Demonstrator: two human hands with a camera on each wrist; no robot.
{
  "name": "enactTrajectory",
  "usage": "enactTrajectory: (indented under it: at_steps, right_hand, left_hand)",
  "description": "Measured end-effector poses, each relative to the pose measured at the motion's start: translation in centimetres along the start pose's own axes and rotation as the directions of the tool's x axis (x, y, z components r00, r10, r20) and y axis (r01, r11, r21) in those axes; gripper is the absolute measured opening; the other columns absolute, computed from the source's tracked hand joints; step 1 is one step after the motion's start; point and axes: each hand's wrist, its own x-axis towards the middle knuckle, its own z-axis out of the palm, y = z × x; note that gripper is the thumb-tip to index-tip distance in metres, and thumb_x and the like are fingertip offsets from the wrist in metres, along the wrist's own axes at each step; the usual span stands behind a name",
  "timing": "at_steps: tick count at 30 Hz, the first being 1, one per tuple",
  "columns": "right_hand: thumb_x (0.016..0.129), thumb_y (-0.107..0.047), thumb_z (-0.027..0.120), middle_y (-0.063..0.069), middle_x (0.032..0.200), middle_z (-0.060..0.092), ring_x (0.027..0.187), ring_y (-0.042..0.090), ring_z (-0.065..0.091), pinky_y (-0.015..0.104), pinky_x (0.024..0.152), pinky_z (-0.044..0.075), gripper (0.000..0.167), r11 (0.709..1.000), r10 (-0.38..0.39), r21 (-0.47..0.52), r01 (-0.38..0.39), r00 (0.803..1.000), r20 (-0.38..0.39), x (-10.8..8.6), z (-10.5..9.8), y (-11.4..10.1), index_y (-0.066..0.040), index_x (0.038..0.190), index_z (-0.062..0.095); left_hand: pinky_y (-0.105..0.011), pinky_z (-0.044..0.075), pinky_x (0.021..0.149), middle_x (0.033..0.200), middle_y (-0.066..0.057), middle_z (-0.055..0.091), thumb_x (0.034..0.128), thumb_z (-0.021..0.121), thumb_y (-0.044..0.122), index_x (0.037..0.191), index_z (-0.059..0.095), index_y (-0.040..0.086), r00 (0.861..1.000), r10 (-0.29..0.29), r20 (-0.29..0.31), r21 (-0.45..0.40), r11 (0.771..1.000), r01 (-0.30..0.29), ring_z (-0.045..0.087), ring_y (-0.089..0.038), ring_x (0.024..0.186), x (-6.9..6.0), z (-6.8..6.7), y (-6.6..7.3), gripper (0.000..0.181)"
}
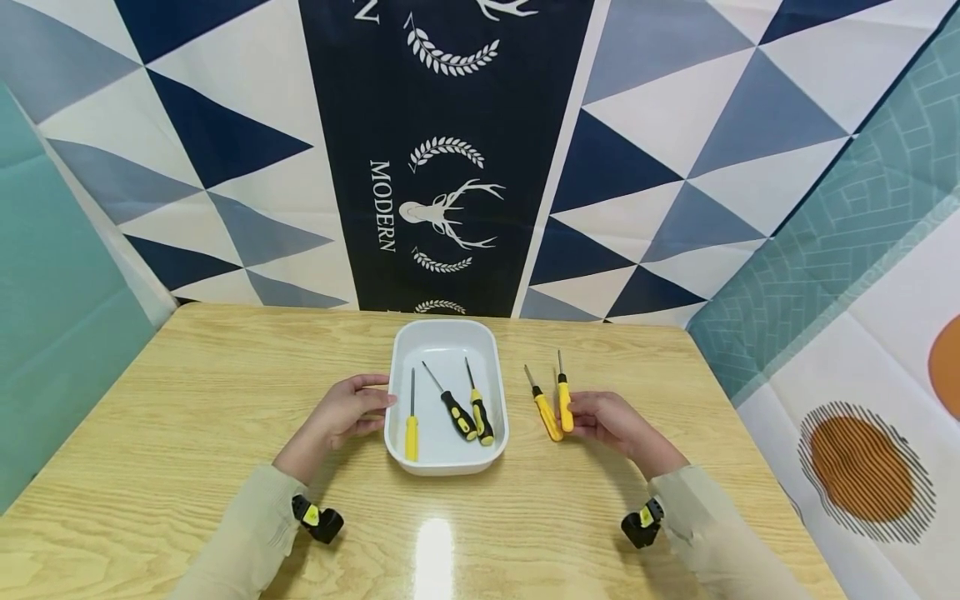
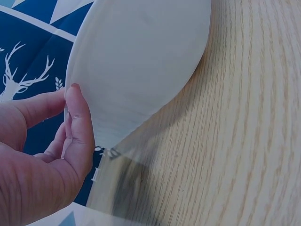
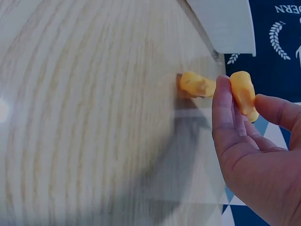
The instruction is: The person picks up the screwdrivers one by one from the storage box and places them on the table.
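Note:
A white tray (image 1: 446, 468) on the table holds three screwdrivers: a yellow one (image 1: 412, 437) at the left, and two black-and-yellow ones (image 1: 458, 417) (image 1: 482, 419) to its right. My left hand (image 1: 352, 410) pinches the tray's left wall, thumb and fingers at the rim (image 2: 70, 103). To the tray's right, my right hand (image 1: 603, 419) pinches the yellow handle of a screwdriver (image 1: 565, 407), whose tip points away from me; its handle (image 3: 242, 92) shows between thumb and fingers. Just left of it lies another yellow-handled screwdriver (image 1: 548, 417), also seen in the right wrist view (image 3: 195, 85).
The wooden table (image 1: 225, 375) meets a patterned cloth wall (image 1: 450, 275) at the back. Teal cloth (image 1: 60, 292) hangs at the left, and a cloth with orange circles (image 1: 862, 467) at the right. Black wrist cameras (image 1: 320, 520) (image 1: 642, 524) sit at both sleeves.

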Motion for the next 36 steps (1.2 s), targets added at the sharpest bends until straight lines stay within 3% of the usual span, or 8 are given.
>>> enactTrajectory:
  at_steps: [11, 19, 28, 36]
  right_hand:
    - [0.098, -0.008, 0.039, 0.006, 0.098, 0.069, 0.083, 0.010, 0.067, 0.025, 0.079, 0.057, 0.052, 1.000, 0.018, -0.004, -0.018, 1.000, -0.007, 0.1, -0.6, 0.6, 0.016, 0.141, 0.020]
    - [0.098, -0.009, 0.040, 0.004, 0.095, 0.069, 0.082, 0.009, 0.066, 0.024, 0.079, 0.057, 0.049, 0.998, 0.036, -0.045, -0.036, 0.999, -0.014, 0.4, -1.0, 1.0, 0.016, 0.138, 0.027]
    - [0.097, -0.008, 0.044, 0.003, 0.095, 0.061, 0.080, 0.010, 0.062, 0.025, 0.079, 0.056, 0.054, 0.995, 0.072, -0.062, -0.075, 0.996, -0.050, 0.7, -1.0, 1.2, 0.016, 0.140, 0.022]
    - [0.096, -0.008, 0.045, 0.004, 0.098, 0.059, 0.082, 0.011, 0.061, 0.025, 0.078, 0.057, 0.053, 0.992, 0.098, -0.072, -0.105, 0.991, -0.089, 0.9, -1.0, 1.2, 0.015, 0.140, 0.025]
  left_hand:
    - [-0.023, 0.057, 0.067, 0.102, -0.005, 0.063, 0.0870, 0.066, 0.013, 0.134, 0.044, 0.005, 1.000, -0.001, 0.008, -0.007, 1.000, 0.001, 0.066, -0.013, 0.079, -0.1, 0.0, 0.0, 0.052]
    - [-0.023, 0.057, 0.067, 0.110, -0.009, 0.062, 0.0870, 0.066, 0.013, 0.134, 0.043, 0.005, 1.000, 0.000, 0.012, -0.006, 1.000, 0.000, 0.066, -0.013, 0.080, -0.1, 0.0, 0.1, 0.053]
    - [-0.022, 0.057, 0.067, 0.103, -0.005, 0.063, 0.0874, 0.065, 0.013, 0.135, 0.043, 0.005, 1.000, 0.001, 0.010, -0.005, 1.000, -0.001, 0.066, -0.013, 0.081, -0.1, 0.0, 0.0, 0.053]
    - [-0.023, 0.057, 0.067, 0.108, -0.007, 0.062, 0.0872, 0.066, 0.014, 0.134, 0.043, 0.006, 1.000, -0.003, 0.004, 0.000, 1.000, 0.003, 0.066, -0.013, 0.080, 0.0, -0.1, 0.0, 0.053]
